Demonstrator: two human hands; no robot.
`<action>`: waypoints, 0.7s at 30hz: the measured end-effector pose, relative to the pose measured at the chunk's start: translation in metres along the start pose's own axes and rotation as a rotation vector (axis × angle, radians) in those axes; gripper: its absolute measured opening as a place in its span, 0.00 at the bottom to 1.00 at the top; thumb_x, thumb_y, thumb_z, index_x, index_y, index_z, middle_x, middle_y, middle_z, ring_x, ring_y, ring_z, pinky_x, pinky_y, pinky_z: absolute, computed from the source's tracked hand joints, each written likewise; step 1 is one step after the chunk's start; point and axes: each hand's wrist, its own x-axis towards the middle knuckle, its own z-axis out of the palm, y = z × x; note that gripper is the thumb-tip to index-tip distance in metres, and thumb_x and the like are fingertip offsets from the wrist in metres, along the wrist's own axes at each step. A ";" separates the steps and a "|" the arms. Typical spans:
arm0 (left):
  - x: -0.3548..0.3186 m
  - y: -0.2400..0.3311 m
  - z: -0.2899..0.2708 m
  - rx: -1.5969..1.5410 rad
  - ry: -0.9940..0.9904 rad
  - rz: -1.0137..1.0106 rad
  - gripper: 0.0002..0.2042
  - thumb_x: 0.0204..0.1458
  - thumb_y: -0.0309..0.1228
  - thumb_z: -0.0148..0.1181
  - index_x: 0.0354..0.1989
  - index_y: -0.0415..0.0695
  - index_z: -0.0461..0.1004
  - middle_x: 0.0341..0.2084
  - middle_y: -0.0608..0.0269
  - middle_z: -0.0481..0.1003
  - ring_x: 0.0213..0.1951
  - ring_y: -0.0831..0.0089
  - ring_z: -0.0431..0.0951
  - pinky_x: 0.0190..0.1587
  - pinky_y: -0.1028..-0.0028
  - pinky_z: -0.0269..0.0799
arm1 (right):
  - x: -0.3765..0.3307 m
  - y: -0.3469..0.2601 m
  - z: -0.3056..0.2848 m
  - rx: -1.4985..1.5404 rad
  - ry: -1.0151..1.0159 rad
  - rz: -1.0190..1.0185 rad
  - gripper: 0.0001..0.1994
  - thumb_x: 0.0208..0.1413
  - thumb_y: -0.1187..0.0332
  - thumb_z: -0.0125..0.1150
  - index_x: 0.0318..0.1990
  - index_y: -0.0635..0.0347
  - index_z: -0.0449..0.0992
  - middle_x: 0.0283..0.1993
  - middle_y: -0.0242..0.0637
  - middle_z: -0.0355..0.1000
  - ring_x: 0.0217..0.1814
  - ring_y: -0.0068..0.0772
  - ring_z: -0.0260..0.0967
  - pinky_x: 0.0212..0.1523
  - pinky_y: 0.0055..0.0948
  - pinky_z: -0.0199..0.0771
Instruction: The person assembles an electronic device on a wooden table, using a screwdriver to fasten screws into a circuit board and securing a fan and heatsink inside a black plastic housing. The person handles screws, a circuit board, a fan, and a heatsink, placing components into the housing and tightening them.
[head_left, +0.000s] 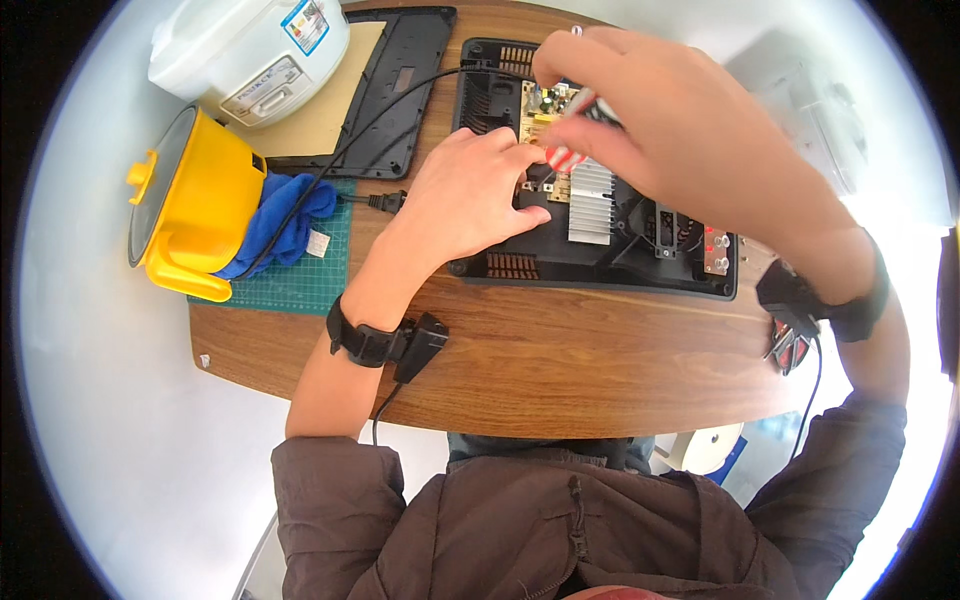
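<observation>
An opened black appliance housing (590, 275) lies on the table, with a circuit board (560, 190), a silver finned heatsink (590, 205) and a black fan (660, 228) inside. My right hand (640, 110) is closed around a screwdriver (566, 160) with a red-and-white striped, greyish handle, angled down towards the board. My left hand (475, 195) rests over the housing's left part, its thumb spread away from the index finger, which reaches close to the screwdriver's lower end. The screwdriver's tip and what it touches are partly hidden by my fingers.
At left, a yellow pot (205, 190) leans by a blue cloth (290, 225) on a green cutting mat (300, 285). Behind are a white rice cooker (265, 60) and a black panel (420, 60). A black cable (350, 130) crosses to the housing. Red-handled tools (790, 350) lie right.
</observation>
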 end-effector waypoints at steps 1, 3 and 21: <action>0.001 0.000 0.002 0.000 0.003 0.005 0.22 0.49 0.44 0.75 0.46 0.44 0.80 0.42 0.61 0.80 0.46 0.55 0.77 0.52 0.59 0.73 | 0.000 0.003 0.004 -0.100 -0.002 0.020 0.19 0.62 0.66 0.68 0.57 0.58 0.72 0.49 0.43 0.76 0.47 0.47 0.77 0.46 0.41 0.76; 0.000 0.001 0.000 0.013 0.004 0.004 0.22 0.49 0.44 0.75 0.47 0.44 0.79 0.42 0.62 0.80 0.46 0.55 0.77 0.52 0.59 0.73 | -0.003 0.002 0.004 0.015 0.102 -0.064 0.19 0.61 0.66 0.69 0.57 0.58 0.72 0.49 0.43 0.76 0.47 0.47 0.77 0.46 0.41 0.76; 0.001 -0.001 0.004 -0.004 0.039 0.018 0.22 0.49 0.44 0.75 0.47 0.44 0.79 0.39 0.62 0.78 0.44 0.55 0.77 0.51 0.58 0.73 | 0.004 -0.032 -0.030 -0.001 -0.116 0.170 0.18 0.69 0.57 0.64 0.51 0.63 0.69 0.37 0.47 0.73 0.35 0.50 0.75 0.39 0.43 0.76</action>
